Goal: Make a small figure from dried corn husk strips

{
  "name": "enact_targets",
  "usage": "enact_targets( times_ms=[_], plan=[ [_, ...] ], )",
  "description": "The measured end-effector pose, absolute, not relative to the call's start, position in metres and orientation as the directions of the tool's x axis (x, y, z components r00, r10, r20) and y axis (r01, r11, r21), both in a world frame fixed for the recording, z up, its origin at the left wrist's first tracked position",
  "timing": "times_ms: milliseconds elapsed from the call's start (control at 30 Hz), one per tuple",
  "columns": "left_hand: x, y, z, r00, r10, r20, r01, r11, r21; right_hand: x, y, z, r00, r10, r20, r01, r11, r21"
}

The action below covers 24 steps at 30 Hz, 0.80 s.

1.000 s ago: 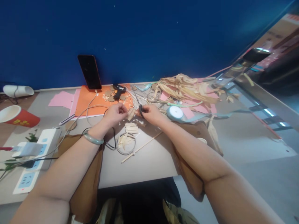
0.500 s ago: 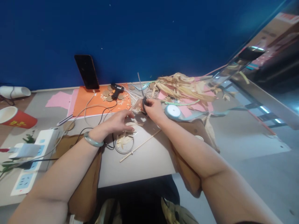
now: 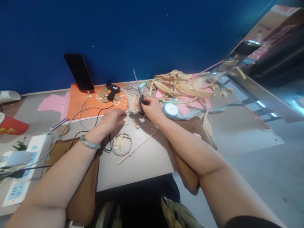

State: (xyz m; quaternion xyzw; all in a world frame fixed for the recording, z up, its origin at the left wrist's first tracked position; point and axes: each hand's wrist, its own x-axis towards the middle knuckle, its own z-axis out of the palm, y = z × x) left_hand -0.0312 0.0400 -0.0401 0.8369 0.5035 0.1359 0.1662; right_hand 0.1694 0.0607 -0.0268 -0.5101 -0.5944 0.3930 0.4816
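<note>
My right hand [image 3: 152, 108] is closed around the black handles of a pair of scissors [image 3: 138, 85], whose thin blades point up and away from me. My left hand [image 3: 114, 119], a pale green bangle on its wrist, rests low over the table with its fingers drawn together beside small pale husk scraps [image 3: 136, 123]. What its fingertips pinch, if anything, is hidden. Nearer to me lies a grey hoop [image 3: 130, 146] with dried husk pieces [image 3: 121, 141] inside it. A thin wooden stick [image 3: 140, 145] slants beside the hoop.
Dried husk strips [image 3: 182, 85] lie heaped on pink paper at the back right, near a ribbon roll [image 3: 171, 109]. A black glue gun [image 3: 112, 91] and wooden discs sit on orange paper [image 3: 79, 106]. A phone [image 3: 79, 72] leans on the blue wall. Left are a power strip [image 3: 28, 167] and red cup [image 3: 14, 124].
My left hand has drawn back from the husk scraps near the hoop, and its spread fingers have come together. The right hand keeps the scissors. The whole view has shifted slightly.
</note>
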Motion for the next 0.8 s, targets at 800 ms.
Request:
enact_targets(
  times_ms=[800],
  plan=[
    [-0.028, 0.04, -0.024, 0.475, 0.832, 0.285, 0.742, -0.553, 0.378, 0.171, 0.062, -0.029, 0.011, 0.986, 0.165, 0.196, 0.16, -0.967]
  ],
)
